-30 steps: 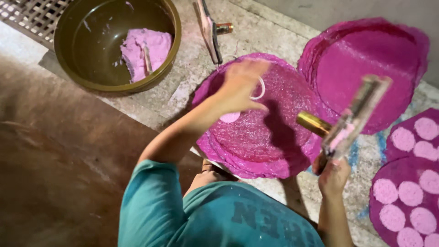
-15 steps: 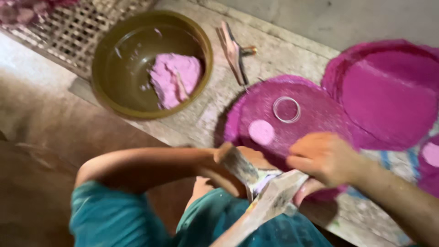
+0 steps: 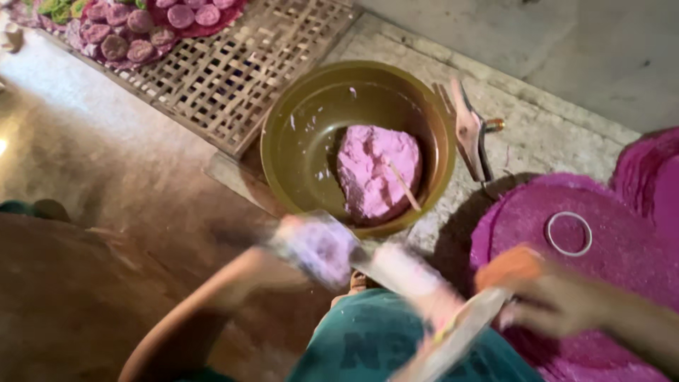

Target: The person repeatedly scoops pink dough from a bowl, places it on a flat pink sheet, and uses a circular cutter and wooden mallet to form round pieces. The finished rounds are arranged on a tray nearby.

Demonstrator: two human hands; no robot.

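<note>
Both hands are holding a hinged flat press tool (image 3: 396, 283), smeared pink: the left hand (image 3: 315, 247) is closing around one end and the right hand (image 3: 544, 297) is gripping the other, all motion-blurred, above the lap. Just beyond them an olive bowl (image 3: 297, 141) is holding a pink dough lump (image 3: 375, 170) with a stick (image 3: 404, 185) in it. A white ring (image 3: 569, 233) is lying on a magenta round mat (image 3: 622, 283) beside the right hand, and a woven tray (image 3: 247, 64) is sitting behind the bowl.

A home food-making floor; woven bamboo tray (image 3: 276, 78) of pink cakes (image 3: 152, 25), bowl (image 3: 297, 141) of pink dough (image 3: 375, 170), bare concrete.
</note>
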